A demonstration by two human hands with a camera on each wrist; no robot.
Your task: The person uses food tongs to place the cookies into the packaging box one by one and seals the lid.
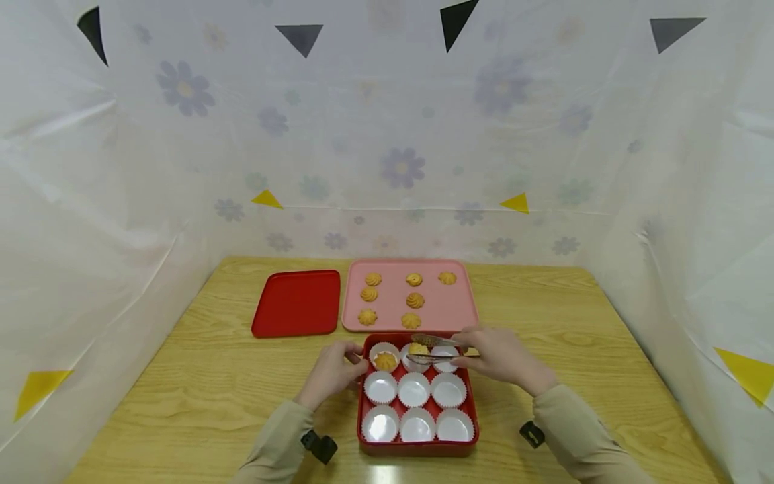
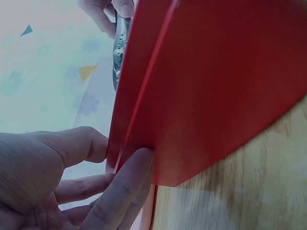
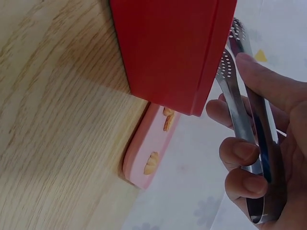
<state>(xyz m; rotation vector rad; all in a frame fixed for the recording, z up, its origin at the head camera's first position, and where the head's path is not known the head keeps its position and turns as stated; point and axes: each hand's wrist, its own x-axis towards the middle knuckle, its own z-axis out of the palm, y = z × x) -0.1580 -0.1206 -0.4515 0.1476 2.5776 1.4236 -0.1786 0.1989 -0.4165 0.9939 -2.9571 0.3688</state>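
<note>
In the head view a red box holds several white paper cups in rows. A golden piped cookie sits in its back left cup. My left hand grips the box at its back left corner, thumb at the rim and fingers along the outer wall. Over the back row, my right hand holds metal tongs, their perforated ends reaching to the back middle cup. Another cookie shows between those ends. The right wrist view has the fingers curled round the tongs' arms.
Behind the box lies a pink tray with several piped cookies spread over it. A flat red tray is to its left. All stand on a wooden table, enclosed by flower-printed sheeting.
</note>
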